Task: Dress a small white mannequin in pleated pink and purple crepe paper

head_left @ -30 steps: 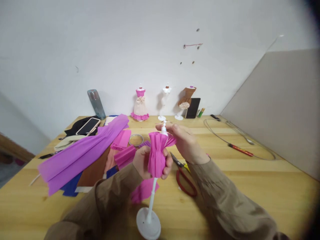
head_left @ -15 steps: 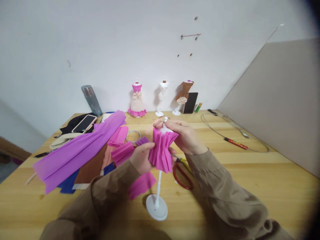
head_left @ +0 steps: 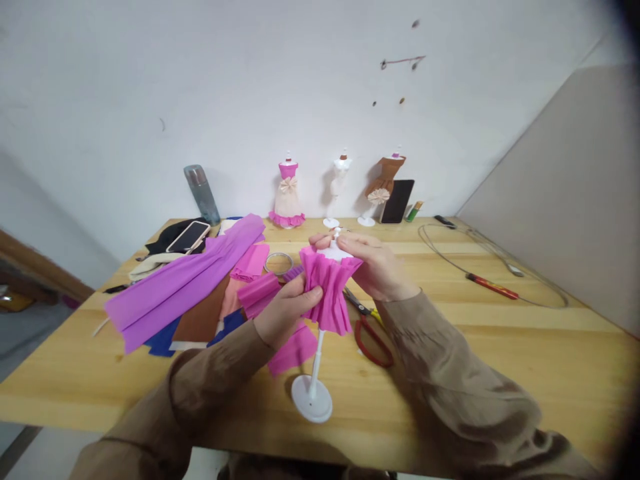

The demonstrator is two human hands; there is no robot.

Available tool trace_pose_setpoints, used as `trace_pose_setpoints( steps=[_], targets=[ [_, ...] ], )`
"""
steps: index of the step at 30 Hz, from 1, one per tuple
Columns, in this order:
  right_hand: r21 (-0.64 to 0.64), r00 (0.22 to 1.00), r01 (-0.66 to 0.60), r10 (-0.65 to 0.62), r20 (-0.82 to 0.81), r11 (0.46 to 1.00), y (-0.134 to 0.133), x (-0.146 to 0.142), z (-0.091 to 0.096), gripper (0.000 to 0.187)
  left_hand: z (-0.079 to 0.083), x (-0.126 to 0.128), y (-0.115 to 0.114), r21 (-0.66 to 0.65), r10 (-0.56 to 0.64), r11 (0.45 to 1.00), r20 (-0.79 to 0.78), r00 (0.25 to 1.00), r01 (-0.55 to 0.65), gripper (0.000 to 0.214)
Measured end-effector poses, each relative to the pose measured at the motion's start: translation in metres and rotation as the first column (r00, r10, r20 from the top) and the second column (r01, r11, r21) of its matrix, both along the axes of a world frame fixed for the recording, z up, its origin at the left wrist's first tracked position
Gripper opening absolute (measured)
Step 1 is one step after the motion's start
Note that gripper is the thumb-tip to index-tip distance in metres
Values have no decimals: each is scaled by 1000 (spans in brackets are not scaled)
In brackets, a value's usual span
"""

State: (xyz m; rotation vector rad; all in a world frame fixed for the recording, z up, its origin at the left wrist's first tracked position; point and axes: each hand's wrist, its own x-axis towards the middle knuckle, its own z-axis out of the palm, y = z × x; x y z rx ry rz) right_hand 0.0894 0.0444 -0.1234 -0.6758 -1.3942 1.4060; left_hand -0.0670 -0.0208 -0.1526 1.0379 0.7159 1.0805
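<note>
A small white mannequin stands on a round base (head_left: 312, 406) near the table's front edge. Pleated pink crepe paper (head_left: 327, 290) is wrapped round its body like a skirt. My left hand (head_left: 283, 315) pinches the paper at the waist from the left. My right hand (head_left: 373, 267) is closed on the top of the paper at the mannequin's bust, fingers over the neck. Both sleeves are brown.
Red-handled scissors (head_left: 373, 337) lie just right of the stand. Purple, pink, brown and blue paper sheets (head_left: 185, 283), a tape ring (head_left: 278, 262) and a phone (head_left: 187, 236) cover the left. Three dressed mannequins (head_left: 288, 193), a bottle (head_left: 201, 195) and a wire loop (head_left: 493, 280) are further back.
The mannequin came down from a tilted, lifted hold and now stands on the table. The paper has spread from a tight bundle into a flared skirt. The view shifted left.
</note>
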Motion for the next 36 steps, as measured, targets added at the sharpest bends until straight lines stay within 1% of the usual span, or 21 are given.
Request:
trace_pose_setpoints(
  steps=[3,5,7,10,12,15,17,18,21,24,26,28,30,34,36],
  targets=[
    [15,999,41,-41,12,999,-5,-5,0,25,0,4,-10,82,124,990,-73,990,-118,40],
    [16,997,77,-77,10,997,-7,-8,-1,24,-3,7,-14,105,201,976,-96,975,-191,38],
    [4,994,106,-106,6,994,-7,-10,-2,23,-7,7,-16,126,253,964,-152,955,-235,35],
    [-2,992,123,-123,20,992,-7,-10,-3,24,-10,5,-17,169,299,950,-266,917,-261,38],
    [8,990,136,-136,36,991,-6,-10,-4,25,-8,3,-19,212,325,940,-330,886,-266,43],
    [27,984,171,-172,46,985,-5,-10,-7,25,-1,3,-20,294,374,920,-464,803,-259,48],
    [40,978,198,-200,57,979,-4,-11,-10,25,1,6,-19,332,410,905,-514,753,-267,45],
    [47,975,209,-212,66,977,-4,-11,-10,26,1,7,-18,344,427,897,-506,749,-279,41],
    [51,971,215,-219,97,975,-4,-12,-12,29,-5,8,-13,340,470,873,-395,789,-350,27],
    [32,970,212,-215,117,977,-3,-12,-11,29,-9,7,-8,280,470,874,-283,836,-397,18],
    [25,967,221,-222,122,975,-3,-12,-11,28,-9,7,-4,218,424,901,-259,868,-375,13],
    [31,963,237,-239,125,971,-4,-12,-11,28,-7,7,-2,145,355,934,-261,898,-327,10],
    [41,959,251,-254,129,967,-4,-13,-11,28,-5,7,1,80,304,953,-254,918,-294,10],
    [33,956,262,-264,124,965,-4,-13,-12,26,-7,7,6,-3,262,963,-209,942,-269,16],
    [14,955,271,-271,123,963,-4,-13,-11,26,-9,6,8,-12,285,956,-220,933,-294,16]
  ],
)
